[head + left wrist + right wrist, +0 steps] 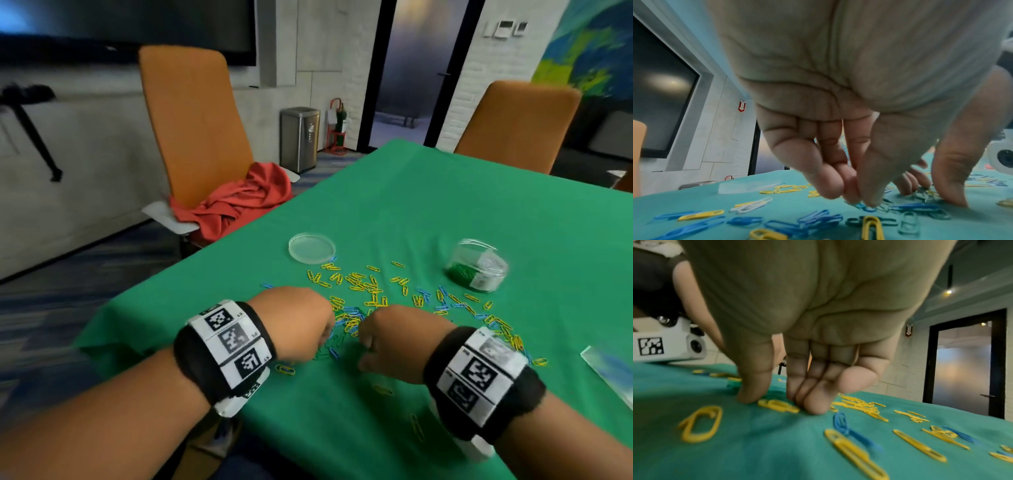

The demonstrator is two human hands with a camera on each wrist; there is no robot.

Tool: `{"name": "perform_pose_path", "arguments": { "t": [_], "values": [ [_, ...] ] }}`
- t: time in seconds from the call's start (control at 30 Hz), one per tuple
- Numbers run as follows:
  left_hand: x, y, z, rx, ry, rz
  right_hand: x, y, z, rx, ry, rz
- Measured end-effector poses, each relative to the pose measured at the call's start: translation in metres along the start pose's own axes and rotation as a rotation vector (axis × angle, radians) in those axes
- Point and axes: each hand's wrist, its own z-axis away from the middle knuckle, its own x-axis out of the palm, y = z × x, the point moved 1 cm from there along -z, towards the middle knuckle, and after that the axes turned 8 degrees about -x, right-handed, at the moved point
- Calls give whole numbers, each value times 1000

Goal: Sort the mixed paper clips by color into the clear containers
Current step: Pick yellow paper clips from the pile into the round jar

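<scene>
Yellow, blue and green paper clips (363, 284) lie scattered on the green tablecloth (445, 205). My left hand (325, 339) is curled down at the near side of the pile. In the left wrist view its thumb and fingertips (851, 197) meet on a blue-green clip (866, 208) on the cloth. My right hand (361, 349) is just to its right. Its thumb (750, 395) and fingertips (812, 407) bracket a yellow clip (778, 405) flat on the cloth and touch its ends. A clear container (478, 270) holding green clips stands at the right.
A clear round lid (311, 247) lies beyond the pile on the left. A pale sheet (609, 370) pokes in at the right edge. An orange chair with a red cloth (236, 202) stands by the table's left side; another chair (513, 126) is behind.
</scene>
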Motion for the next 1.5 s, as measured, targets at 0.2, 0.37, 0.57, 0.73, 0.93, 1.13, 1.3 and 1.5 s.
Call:
{"name": "perform_pose_path", "arguments": {
  "t": [0.2, 0.37, 0.57, 0.73, 0.93, 1.13, 1.3, 1.5],
  "values": [
    [2, -2, 4, 12, 59, -15, 8, -17, 0, -27, 45, -1],
    [3, -2, 8, 35, 81, -38, 8, -12, 6, -9, 175, -77],
    [7, -4, 8, 31, 200, 48, 0, -1, 13, 40, 275, -192],
    [5, -5, 4, 18, 132, 55, -6, 0, 15, 85, 274, -285],
    [9, -6, 5, 9, 7, 45, -15, -17, 14, -47, 131, -447],
    [11, -8, 4, 32, 31, -17, -10, -30, 12, -48, 126, -297],
    [9, -1, 9, -20, 5, -28, -8, -24, 11, 148, 145, -160],
    [-8, 1, 10, -101, 279, 74, -9, -22, 13, 130, 167, -228]
  ]
}}
